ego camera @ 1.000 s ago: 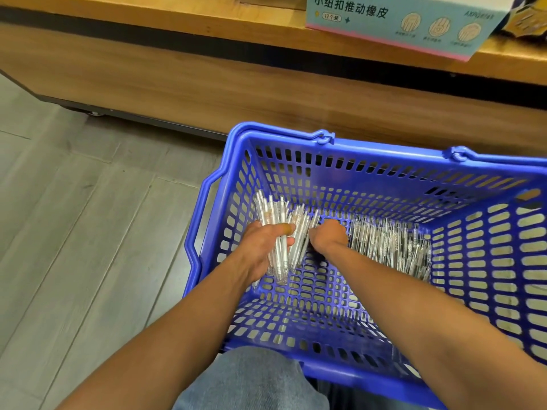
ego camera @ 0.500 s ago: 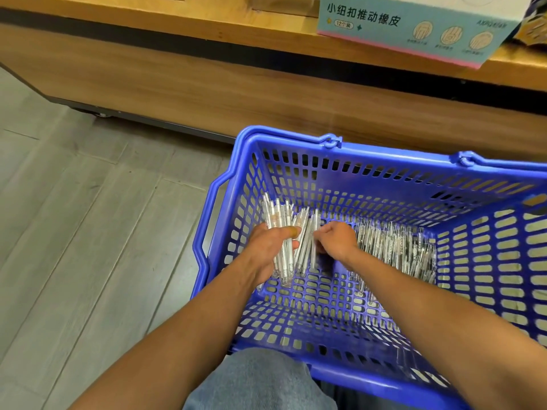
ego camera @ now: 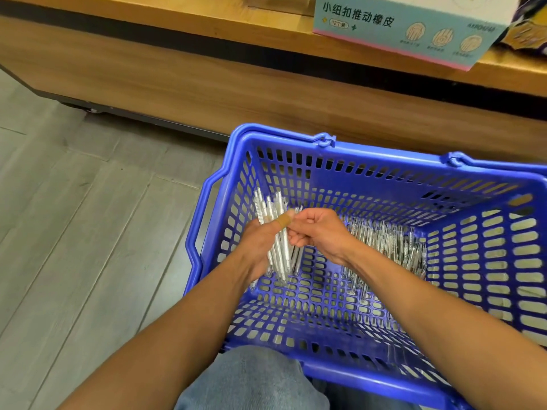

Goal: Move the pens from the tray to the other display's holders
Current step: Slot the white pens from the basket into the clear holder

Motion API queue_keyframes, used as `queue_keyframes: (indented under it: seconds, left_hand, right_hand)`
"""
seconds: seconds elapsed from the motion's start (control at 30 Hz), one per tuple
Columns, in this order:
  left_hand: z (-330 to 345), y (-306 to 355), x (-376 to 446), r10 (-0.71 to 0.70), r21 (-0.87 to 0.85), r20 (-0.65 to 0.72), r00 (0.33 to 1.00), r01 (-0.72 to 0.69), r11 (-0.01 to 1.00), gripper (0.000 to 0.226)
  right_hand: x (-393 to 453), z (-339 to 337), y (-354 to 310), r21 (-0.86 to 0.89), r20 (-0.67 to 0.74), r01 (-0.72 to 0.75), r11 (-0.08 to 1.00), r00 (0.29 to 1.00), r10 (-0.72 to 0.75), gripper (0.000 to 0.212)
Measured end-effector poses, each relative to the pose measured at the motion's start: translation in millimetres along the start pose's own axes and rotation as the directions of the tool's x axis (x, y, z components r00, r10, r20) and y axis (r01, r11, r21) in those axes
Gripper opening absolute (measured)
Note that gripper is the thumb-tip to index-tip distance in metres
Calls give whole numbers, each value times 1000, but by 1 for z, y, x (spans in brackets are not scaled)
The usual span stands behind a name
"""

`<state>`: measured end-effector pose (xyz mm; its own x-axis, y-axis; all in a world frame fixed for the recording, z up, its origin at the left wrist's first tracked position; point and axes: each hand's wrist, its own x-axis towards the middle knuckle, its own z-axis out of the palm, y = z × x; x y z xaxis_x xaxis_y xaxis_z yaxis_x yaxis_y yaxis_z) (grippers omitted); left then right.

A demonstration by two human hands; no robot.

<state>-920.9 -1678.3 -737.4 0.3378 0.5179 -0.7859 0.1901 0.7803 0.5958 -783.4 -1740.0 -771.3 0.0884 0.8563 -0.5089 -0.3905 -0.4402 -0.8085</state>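
A blue plastic basket [ego camera: 384, 161] stands on the floor in front of me. Inside its left side my left hand [ego camera: 256, 244] grips a bundle of clear pens [ego camera: 270, 213], which stick up above the fist and down below it. A plaster wraps the thumb. My right hand [ego camera: 318, 232] is right beside it, fingers curled and pinching pens of the same bundle [ego camera: 296, 255]. More clear pens [ego camera: 390, 244] lie in a loose heap along the basket's bottom to the right, partly hidden behind my right wrist.
A wooden display counter [ego camera: 207, 81] runs across the back, close behind the basket. A pale blue box [ego camera: 408, 28] with printed characters sits on its top at the upper right. Grey plank floor [ego camera: 74, 232] lies to the left. My jeans-clad knee [ego camera: 251, 380] is at the basket's near edge.
Both hands have lifted from the basket bottom. The right hand left the loose heap and came over to the bundle held by the left hand.
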Motion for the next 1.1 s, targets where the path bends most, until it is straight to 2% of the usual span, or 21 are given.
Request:
queue_keyframes:
  seconds: [0.1,0.2,0.23,0.3,0.37,0.4,0.47,0.53,0.6,0.67,0.9,1.03,1.1]
  left_hand:
    - [-1,-1,0,7,22,-18,1000,-6,1000,125]
    - [0,-1,-1,0,40,-39,999,2,999,120]
    - [-1,-1,0,-9,53,-60,998,13,998,112]
    - [-4,-2,2,-28,62,-114,993,36,997,85]
    - [-6,-3,4,-41,63,-125,991,49,997,59]
    - [-6,-3,4,-47,71,-126,991,56,996,51]
    - [-5,-3,4,-50,76,-131,990,60,995,38]
    - [-4,-3,4,-40,65,-139,990,49,997,44]
    - [-2,-3,3,-42,68,-146,988,53,996,69]
    - [-2,-4,5,-56,84,-140,988,68,994,80]
    - [-7,-7,10,-77,105,-123,989,90,990,84]
    - [-8,-9,14,-97,92,-122,988,109,990,84]
    - [-9,-10,16,-100,103,-124,987,113,988,87]
  right_hand:
    - [3,-1,5,-17,-24,-20,1000,1000,19,15]
    - [6,-10,10,90,121,-114,989,987,103,25]
    - [8,-13,15,126,130,-144,982,983,127,29]
    - [15,-17,29,113,-3,-171,979,985,173,26]
    - [22,-21,44,-119,-299,-200,973,941,157,9]
    - [24,-23,50,-239,-420,-252,938,898,134,14]
    - [26,-23,59,-413,-482,-353,840,867,127,21]
    - [28,-22,63,-507,-455,-394,767,878,150,20]
    - [30,-21,66,-521,-467,-416,745,870,158,23]
    - [33,-19,66,-549,-499,-448,706,853,153,27]
    - [39,-9,70,-615,-612,-541,573,786,85,37]
    - [38,-11,70,-632,-606,-537,560,792,75,41]
    - [36,-17,66,-611,-588,-512,604,804,86,42]
